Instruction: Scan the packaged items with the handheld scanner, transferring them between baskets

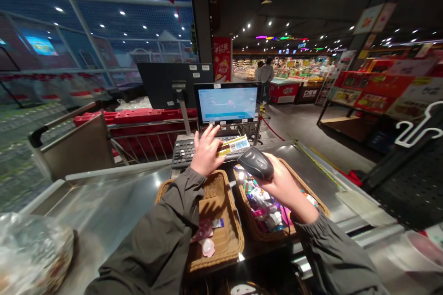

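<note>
My left hand (207, 154) is over the black keyboard (182, 150), its thumb side on a flat yellow-and-white packet (236, 145) with a barcode. The packet's left end is hidden by the fingers. In my right hand (279, 179) is a black handheld barcode scanner (256, 163), its head tilted toward the packet. Below the scanner stands a wicker basket (321, 206) of colourful small packets. The other wicker basket (238, 235), under my left forearm, contains a few small items, among them a pink-and-white piece (208, 247).
A lit monitor (227, 103) stands behind the keyboard, and a second screen (175, 84) faces away. A metal counter (121, 203) surrounds the baskets. Clear plastic wrapping (29, 244) lies at the left. A white hanger (420, 129) hangs at the right. Two people (266, 76) stand far off.
</note>
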